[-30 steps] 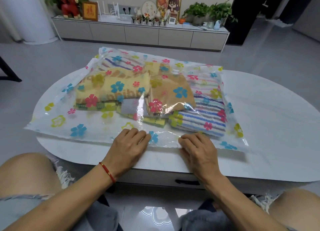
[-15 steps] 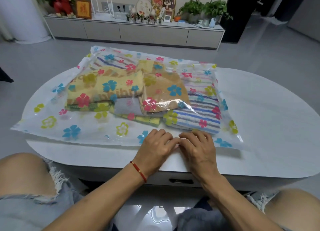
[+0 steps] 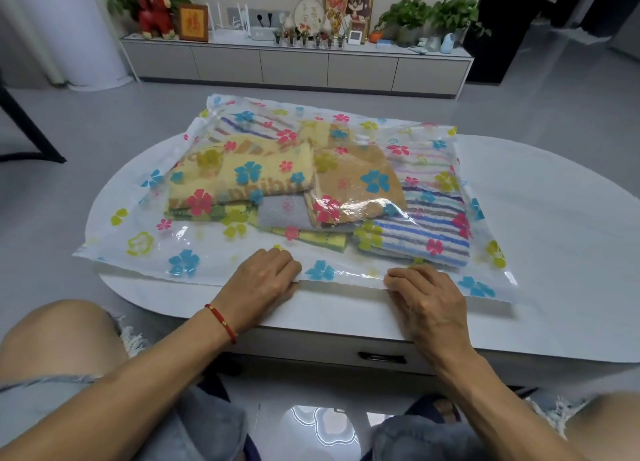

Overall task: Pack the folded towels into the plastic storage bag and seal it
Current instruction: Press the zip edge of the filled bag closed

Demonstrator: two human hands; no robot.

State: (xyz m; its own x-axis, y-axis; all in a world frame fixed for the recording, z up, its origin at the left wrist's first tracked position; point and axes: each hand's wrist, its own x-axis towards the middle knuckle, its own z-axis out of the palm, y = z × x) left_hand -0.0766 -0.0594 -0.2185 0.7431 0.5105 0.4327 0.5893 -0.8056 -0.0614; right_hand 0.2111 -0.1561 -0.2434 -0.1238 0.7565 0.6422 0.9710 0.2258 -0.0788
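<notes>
On the white oval table [image 3: 540, 218] in front of the seated person, the flower-printed plastic storage bag [image 3: 145, 232] is lying flat, its near edge running along the table's front, and the folded towels are already sitting inside it. I am seeing a yellow towel [image 3: 239, 176] at the left, a tan one [image 3: 360, 180] overlapping a grey one [image 3: 284, 211] in the middle, and a blue-striped towel [image 3: 419, 234] at the right, all under the clear film. So the packing part is looking finished; nothing is lying loose on the table outside the bag. What is going on now is the sealing. The left hand [image 3: 261, 282] is pressing palm-down on the bag's near edge, fingers bent over the strip, and the right hand [image 3: 427, 296] is doing the same further along to the right; the two are resting apart with a stretch of the closure strip [image 3: 343, 282] showing between them. Neither is gripping anything; both are bearing flat on the plastic. Whether the strip between the hands is truly closed I cannot tell from here, and the stretches out towards both corners are looking untouched, so I judge that the seal is only partly made and that the ends are what is left to press.
</notes>
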